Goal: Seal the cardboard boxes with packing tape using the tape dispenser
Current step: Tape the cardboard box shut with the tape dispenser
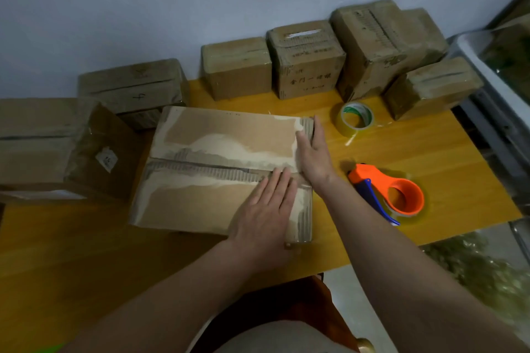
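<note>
Head view. The cardboard box (220, 169) lies flat on the wooden table (430, 157) directly before the person, flaps closed, its centre seam running left to right. The left hand (263, 209) presses flat on the near flap beside the seam's right end, fingers straight. The right hand (312, 155) rests flat along the box's right edge, fingers extended; neither hand grips anything. The orange tape dispenser (387, 192) lies on the table just right of the box, untouched, and a spare tape roll (357, 119) stands behind it. The box's torn, peeled facing suggests worn, fairly soft board; the flaps would likely spring or sag unless held down near the seam. Its contents are hidden. The dispenser is best taken by its blue handle. 7 other boxes (307, 57) are visible along the wall (143, 8) and at left, closed, contents unseen.
</note>
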`<state>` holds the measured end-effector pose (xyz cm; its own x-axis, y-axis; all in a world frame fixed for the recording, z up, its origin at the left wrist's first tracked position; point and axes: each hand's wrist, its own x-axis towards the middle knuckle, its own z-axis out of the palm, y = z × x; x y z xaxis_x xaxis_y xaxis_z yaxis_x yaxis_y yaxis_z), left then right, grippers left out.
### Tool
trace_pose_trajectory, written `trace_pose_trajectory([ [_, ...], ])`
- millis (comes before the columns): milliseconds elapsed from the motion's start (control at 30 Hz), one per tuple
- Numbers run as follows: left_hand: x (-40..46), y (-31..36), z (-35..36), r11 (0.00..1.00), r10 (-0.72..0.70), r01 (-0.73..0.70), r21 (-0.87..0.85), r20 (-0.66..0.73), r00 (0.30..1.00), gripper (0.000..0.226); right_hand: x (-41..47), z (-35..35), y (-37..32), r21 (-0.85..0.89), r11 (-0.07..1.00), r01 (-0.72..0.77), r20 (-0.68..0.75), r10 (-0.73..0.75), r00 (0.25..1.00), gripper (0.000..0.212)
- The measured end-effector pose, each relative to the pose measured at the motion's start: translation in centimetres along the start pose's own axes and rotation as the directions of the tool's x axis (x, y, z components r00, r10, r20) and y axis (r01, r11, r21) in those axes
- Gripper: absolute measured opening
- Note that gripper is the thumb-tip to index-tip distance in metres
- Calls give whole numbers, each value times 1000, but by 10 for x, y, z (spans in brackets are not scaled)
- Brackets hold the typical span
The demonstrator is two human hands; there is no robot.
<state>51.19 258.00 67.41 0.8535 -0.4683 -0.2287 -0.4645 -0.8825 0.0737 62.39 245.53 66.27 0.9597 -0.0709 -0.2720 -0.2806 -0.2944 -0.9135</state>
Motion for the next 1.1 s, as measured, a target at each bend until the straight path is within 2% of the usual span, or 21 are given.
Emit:
trace_pose_trajectory([
  [67, -2, -20, -5, 996, 90, -91, 19, 46, 995, 119, 3, -1, -2, 78, 996, -45, 52, 41, 998, 57],
  [133, -5, -41, -6, 991, 129, -130, 19, 30, 991, 115, 7, 0, -2, 89, 995, -49, 93, 41, 995, 55],
  [233, -7, -49, -5, 999, 33, -33, 34, -7, 999, 114, 16, 7, -8, 93, 994, -65, 130, 53, 990, 50],
  [300, -5, -44, -3, 999, -18, 18, 45, 6, 1000, 115, 22, 12, -12, 166, 972, -164, 164, 137, 977, 52],
  [367, -3, -42, -3, 999, -46, 46, 29, -2, 999, 117, 27, 12, -11, 247, 914, -323, 271, 255, 928, 60],
  [433, -2, -44, -3, 997, -70, 71, 11, -9, 997, 117, 24, 7, -11, 232, 901, -367, 389, 260, 884, 68],
  [500, -3, -43, -4, 997, -79, 79, 1, 8, 997, 118, 14, -1, -11, 177, 926, -333, 373, 250, 894, 70],
  [600, -3, -41, -3, 995, -103, 103, -3, -2, 995, 119, -15, -12, -7, 61, 989, -134, 130, 126, 984, 60],
  [633, -2, -40, -3, 994, -106, 106, -4, -6, 994, 119, -26, -12, -4, 31, 997, -73, 145, 67, 987, 60],
  [700, -1, -38, -4, 994, -113, 113, -7, -5, 994, 119, -37, -6, 11, 29, 998, -56, 242, 47, 969, 60],
  [833, 1, -35, -4, 986, -164, 164, -29, -20, 986, 120, -29, 3, 12, 73, 996, -59, 248, 39, 968, 53],
  [900, 1, -35, -5, 982, -186, 185, -38, -27, 982, 120, -21, 1, 14, 93, 983, -161, 312, 125, 942, 46],
  [967, 1, -34, -7, 979, -199, 197, -52, -29, 980, 120, -17, -5, 14, 107, 943, -317, 411, 248, 877, 57],
  [1000, 1, -33, -8, 978, -202, 200, -52, -24, 979, 120, -19, -11, 15, 92, 942, -324, 439, 254, 862, 64],
  [1033, 1, -33, -8, 977, -207, 206, -53, -21, 978, 120, -24, -17, 12, 66, 951, -301, 435, 244, 867, 66],
  [1100, 3, -31, -7, 974, -223, 221, -54, -24, 975, 120, -38, -27, 9, 57, 978, -201, 363, 167, 917, 59],
])
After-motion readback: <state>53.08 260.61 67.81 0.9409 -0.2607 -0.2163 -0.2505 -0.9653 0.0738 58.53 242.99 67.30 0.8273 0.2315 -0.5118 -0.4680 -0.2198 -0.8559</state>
